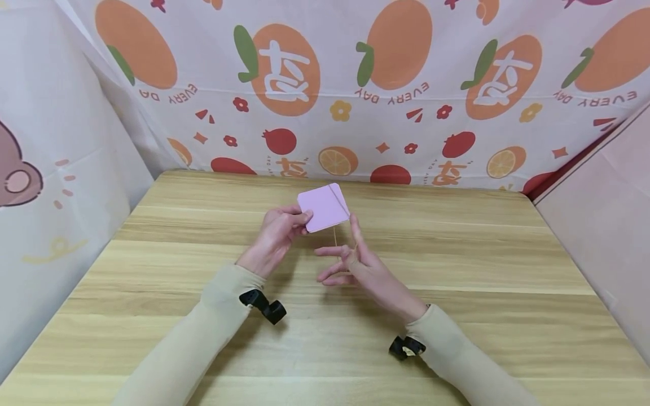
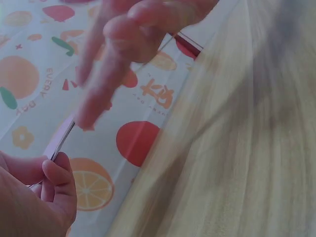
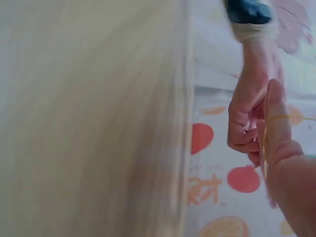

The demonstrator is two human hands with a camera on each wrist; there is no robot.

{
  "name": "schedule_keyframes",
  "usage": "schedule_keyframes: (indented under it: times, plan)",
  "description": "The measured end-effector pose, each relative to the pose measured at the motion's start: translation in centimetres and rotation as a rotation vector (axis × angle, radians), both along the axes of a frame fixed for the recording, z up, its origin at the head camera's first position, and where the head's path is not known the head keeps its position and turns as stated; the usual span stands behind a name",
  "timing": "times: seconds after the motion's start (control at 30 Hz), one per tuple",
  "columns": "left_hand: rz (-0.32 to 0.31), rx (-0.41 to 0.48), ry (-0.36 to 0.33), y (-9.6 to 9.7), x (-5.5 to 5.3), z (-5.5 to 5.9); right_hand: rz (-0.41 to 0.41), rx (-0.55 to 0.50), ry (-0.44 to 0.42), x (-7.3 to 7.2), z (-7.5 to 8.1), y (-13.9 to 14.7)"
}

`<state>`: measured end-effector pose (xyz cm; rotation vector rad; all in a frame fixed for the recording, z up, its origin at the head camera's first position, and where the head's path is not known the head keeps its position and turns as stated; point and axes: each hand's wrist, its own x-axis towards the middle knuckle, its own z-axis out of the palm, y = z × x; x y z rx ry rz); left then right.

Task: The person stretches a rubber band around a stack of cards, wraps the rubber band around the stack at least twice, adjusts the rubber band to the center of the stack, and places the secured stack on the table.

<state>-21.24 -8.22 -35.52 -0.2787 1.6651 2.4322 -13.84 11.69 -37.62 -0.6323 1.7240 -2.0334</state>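
My left hand [image 1: 276, 234] pinches a lilac square card [image 1: 325, 208] with rounded corners, thumb on top and fingers beneath. In the left wrist view the card [image 2: 61, 138] appears edge-on, thin and possibly layered. A thin dark line crosses its right corner. My right hand [image 1: 368, 270] is just below and right of it, fingers spread and mostly straight, one fingertip at the card's right edge. A thin yellow elastic band [image 1: 334, 235] runs from under the card toward these fingers. In the right wrist view the band [image 3: 277, 117] passes round a straight digit. Its far end is hidden.
A wood-grain table [image 1: 325, 349] lies beneath both hands. Behind it hangs a white fruit-print cloth [image 1: 325, 135], with more pale cloth on the left and a pale panel [image 1: 599, 214] on the right. Black wrist cameras [image 1: 264, 304] sit on both sleeves.
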Motion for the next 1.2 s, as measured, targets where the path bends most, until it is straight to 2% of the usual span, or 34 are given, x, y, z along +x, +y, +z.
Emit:
schedule_keyframes:
  times: [0.17, 0.3, 0.53, 0.7, 0.8, 0.9, 1.03, 1.2]
  plan:
    - [-0.004, -0.034, 0.028, 0.3, 0.1, -0.6, -0.028, -0.021, -0.094, -0.7, -0.2, 0.8]
    - [0.002, -0.041, 0.04, 0.2, -0.1, -1.0, -0.031, -0.037, -0.096, -1.4, -0.1, 1.5]
    - [0.026, -0.041, 0.04, 0.1, -0.2, -1.0, -0.029, -0.012, -0.081, -2.0, -0.2, 2.4]
    - [0.015, -0.063, 0.037, 0.1, -0.2, -1.2, -0.007, 0.012, -0.146, -2.2, -0.8, 2.3]
    - [0.001, -0.073, 0.038, 0.0, -0.3, -1.4, -0.019, -0.017, -0.198, -2.3, -1.1, 2.4]
    - [-0.039, -0.071, 0.044, -0.1, -0.3, -1.5, -0.026, -0.078, -0.251, -2.6, -1.2, 2.7]
    - [-0.127, -0.079, 0.057, -0.3, -0.4, -1.5, -0.039, -0.197, -0.361, -3.2, -1.6, 3.2]
    - [-0.24, -0.144, 0.092, -0.2, -0.3, -1.4, -0.095, -0.334, -0.525, -3.8, -2.0, 3.6]
